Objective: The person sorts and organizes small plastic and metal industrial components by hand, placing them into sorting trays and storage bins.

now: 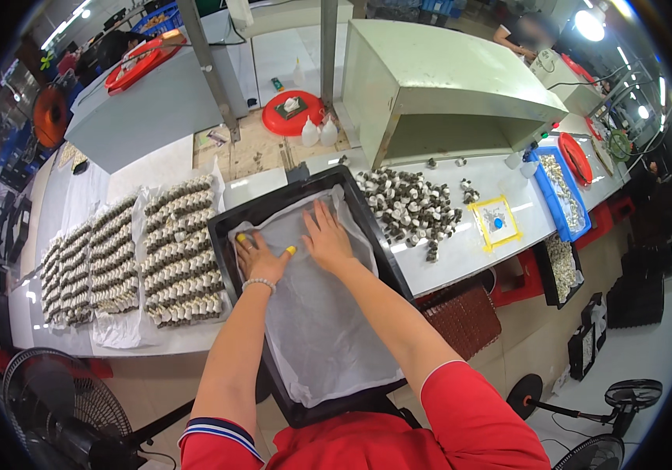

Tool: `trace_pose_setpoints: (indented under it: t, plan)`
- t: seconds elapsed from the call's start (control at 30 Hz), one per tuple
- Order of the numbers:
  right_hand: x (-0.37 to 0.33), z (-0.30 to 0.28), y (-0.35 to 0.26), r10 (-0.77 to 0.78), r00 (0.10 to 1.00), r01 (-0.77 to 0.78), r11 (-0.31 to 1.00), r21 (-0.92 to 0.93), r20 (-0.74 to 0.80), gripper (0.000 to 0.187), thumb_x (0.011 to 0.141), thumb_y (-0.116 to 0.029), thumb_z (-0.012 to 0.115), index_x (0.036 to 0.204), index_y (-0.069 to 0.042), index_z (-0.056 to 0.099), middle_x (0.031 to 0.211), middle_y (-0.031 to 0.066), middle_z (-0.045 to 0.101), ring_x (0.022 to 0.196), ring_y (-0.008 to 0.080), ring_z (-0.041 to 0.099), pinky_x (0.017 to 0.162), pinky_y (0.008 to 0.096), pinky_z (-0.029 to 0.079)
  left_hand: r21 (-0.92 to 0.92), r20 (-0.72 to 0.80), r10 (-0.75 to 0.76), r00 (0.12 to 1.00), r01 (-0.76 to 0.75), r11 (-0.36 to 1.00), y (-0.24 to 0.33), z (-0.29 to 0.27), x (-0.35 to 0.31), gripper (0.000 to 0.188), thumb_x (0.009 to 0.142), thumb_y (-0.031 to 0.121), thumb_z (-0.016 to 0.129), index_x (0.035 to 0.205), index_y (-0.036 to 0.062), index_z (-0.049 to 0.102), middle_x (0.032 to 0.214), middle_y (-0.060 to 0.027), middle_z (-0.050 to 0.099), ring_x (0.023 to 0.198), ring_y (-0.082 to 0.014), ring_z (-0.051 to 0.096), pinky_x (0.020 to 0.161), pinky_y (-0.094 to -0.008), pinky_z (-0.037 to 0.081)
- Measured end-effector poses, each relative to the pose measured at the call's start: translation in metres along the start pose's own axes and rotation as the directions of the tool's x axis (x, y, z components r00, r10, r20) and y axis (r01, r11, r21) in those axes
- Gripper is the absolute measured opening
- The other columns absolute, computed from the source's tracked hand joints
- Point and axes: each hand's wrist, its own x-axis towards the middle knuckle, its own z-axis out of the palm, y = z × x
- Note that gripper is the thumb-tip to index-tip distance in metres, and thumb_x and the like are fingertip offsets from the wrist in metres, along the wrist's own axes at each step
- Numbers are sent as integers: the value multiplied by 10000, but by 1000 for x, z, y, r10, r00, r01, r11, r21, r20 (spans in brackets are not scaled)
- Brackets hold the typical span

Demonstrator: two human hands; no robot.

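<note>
A black rectangular tray (389, 265) stands in front of me, its far part on the white table and its near end close to my body. A thin, wrinkled white sheet (328, 333) lines it, with edges riding up the walls. My left hand (261, 260) lies on the sheet near the left wall, fingers apart, with yellow covers on two fingertips and a beaded bracelet at the wrist. Farther in, toward the far wall, my right hand (326, 235) rests flat on the sheet with its fingers stretched out. Neither hand holds anything.
Rows of small dark-and-white parts (183, 251) lie on white sheets at left. A loose heap of similar parts (410, 205) sits right of the tray. Beyond are a greenish metal box (461, 74), a red round tray (277, 121) with white bottles, and a blue bin (541, 192). Fans (62, 395) stand below.
</note>
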Motion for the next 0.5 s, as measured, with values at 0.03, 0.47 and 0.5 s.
trace_pose_setpoints:
  t: [0.03,0.47,0.5]
  plan:
    - [-4,3,1,-26,1000,27,999,-32,15,542,841,-283,500,1298,-48,326,1387,215,208,1258,378,259,995,410,305,1,6,3,1000,-3,1000,1,4,0,970,720,581,554,1378,36,94,1392,-303,85,1314,-413,20,1066,-455,63]
    - [-123,-72,-24,0,755,174,964,-200,656,313,707,-234,639,939,-51,532,966,133,494,843,313,577,691,411,484,32,339,323,884,-354,935,-5,-8,-75,1122,572,422,761,1388,104,60,1418,-250,47,1291,-465,51,955,-628,222]
    - [-140,-74,-14,2,755,175,963,-205,655,313,707,-234,639,939,-51,532,966,133,494,843,313,577,691,411,484,146,422,305,854,-396,906,-12,-1,-88,1170,534,381,795,1392,135,39,1424,-240,23,1294,-462,36,962,-625,215]
